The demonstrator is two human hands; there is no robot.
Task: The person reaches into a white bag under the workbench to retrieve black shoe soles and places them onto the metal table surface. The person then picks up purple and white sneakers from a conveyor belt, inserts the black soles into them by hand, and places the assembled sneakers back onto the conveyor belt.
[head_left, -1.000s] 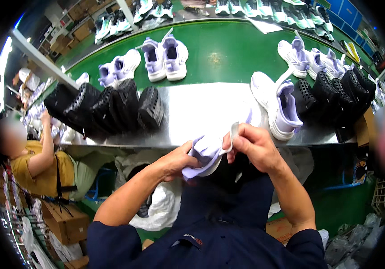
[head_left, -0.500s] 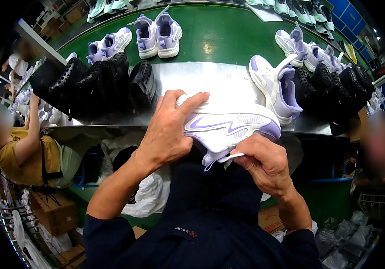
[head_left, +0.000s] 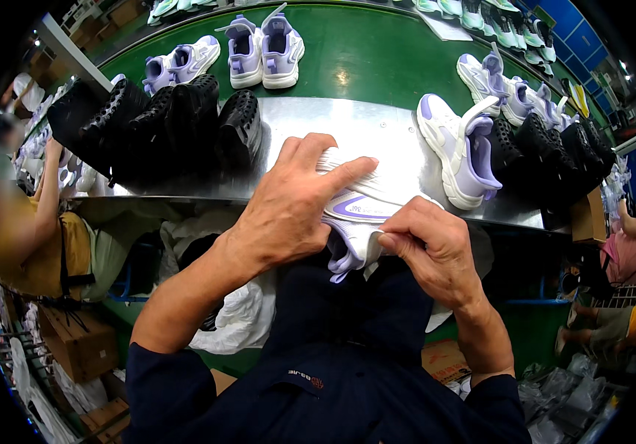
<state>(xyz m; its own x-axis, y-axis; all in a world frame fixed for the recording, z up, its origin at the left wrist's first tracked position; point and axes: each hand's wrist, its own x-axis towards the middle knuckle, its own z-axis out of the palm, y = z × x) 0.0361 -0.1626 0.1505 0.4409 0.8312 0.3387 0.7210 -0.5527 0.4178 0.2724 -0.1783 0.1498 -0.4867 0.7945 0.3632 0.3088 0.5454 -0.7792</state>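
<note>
A white and lavender sneaker is tipped on its side in front of me, at the near edge of the metal bench. My left hand wraps round its sole and heel end, thumb and fingers closed on it. At the shoe's upper, my right hand pinches with thumb and forefinger; the bit between the fingertips is hidden. The purple-lined opening faces down toward my lap. Just beyond my right hand, a matching sneaker rests on the bench with its strap sticking up.
Black ribbed shoe-shaped pieces stand at left, with more black pieces at right. Lavender sneakers sit on the green conveyor behind the metal surface. A co-worker in yellow is at left; another person in pink is at right.
The sneaker has turned, its side now facing me differently, and my left hand has shifted slightly right and up. My right fingers have left the loose white strap end and pinch higher on the upper.
</note>
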